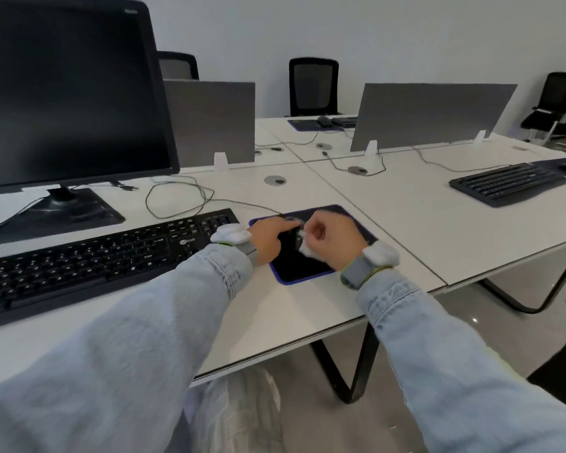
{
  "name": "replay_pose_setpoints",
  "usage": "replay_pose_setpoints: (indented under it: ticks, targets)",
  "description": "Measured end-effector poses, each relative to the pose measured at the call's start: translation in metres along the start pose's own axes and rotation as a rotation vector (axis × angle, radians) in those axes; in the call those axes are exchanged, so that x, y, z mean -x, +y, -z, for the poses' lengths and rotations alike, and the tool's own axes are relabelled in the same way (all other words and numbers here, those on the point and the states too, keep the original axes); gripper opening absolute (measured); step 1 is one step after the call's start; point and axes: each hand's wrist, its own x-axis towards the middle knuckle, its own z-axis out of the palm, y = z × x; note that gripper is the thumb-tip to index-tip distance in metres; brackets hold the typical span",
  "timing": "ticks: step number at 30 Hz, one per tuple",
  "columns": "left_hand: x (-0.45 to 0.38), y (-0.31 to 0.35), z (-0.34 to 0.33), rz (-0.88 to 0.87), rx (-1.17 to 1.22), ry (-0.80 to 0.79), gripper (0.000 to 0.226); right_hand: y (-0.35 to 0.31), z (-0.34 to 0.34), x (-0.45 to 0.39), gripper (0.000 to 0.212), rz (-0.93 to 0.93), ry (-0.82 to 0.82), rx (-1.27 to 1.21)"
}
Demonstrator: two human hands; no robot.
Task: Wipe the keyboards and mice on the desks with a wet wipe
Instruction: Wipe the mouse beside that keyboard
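White wet wipe (pixel 304 246) sits bunched in your right hand (pixel 327 241). Left hand (pixel 268 235) steadies the mouse (pixel 290 230) with straight fingers; rub every side.

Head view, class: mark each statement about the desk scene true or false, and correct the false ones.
1. The right hand holds a white wipe. True.
2. Both hands are over the keyboard. False: they are over the mouse pad, at the mouse.
3. The monitor is dark. True.
4. The left hand is in the person's lap. False: it is on the mouse.
5. Another keyboard lies on the desk to the right. True.
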Motion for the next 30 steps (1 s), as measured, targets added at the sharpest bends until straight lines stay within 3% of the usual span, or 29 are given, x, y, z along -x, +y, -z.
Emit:
replay_pose_setpoints:
  ticks: [2,4,9,11,18,21,24,27,30]
  targets:
    - [0.006,-0.007,-0.004,-0.034,0.025,0.025,0.067,0.002,0.005,-0.016,0.005,-0.066,0.105,-0.048]
    - [0.012,-0.010,-0.008,-0.046,0.063,0.073,0.058,0.007,0.009,-0.038,0.010,-0.121,0.078,-0.063]
    - [-0.001,-0.019,-0.017,-0.107,0.068,0.121,0.051,0.022,0.002,-0.077,0.008,-0.104,-0.327,-0.024]
    - [-0.004,-0.024,-0.017,-0.089,0.075,0.103,0.057,0.028,-0.008,-0.089,0.008,-0.116,-0.394,-0.065]
    - [0.005,-0.019,-0.001,0.004,0.232,-0.077,0.083,0.020,-0.016,-0.095,0.005,-0.241,-0.222,-0.104]
    - [0.016,-0.010,0.007,0.044,0.245,-0.147,0.080,-0.004,-0.003,-0.076,0.005,-0.238,-0.224,-0.107]
    - [0.026,0.007,0.031,0.103,0.250,-0.231,0.072,-0.025,0.010,-0.075,0.002,-0.202,-0.336,-0.020]
    - [0.035,0.024,0.049,0.117,0.244,-0.304,0.067,-0.031,0.005,-0.089,0.006,-0.148,-0.560,0.176]
    - [0.041,0.037,0.057,0.070,0.156,-0.337,0.067,-0.036,-0.002,-0.106,0.010,-0.160,-0.691,0.343]
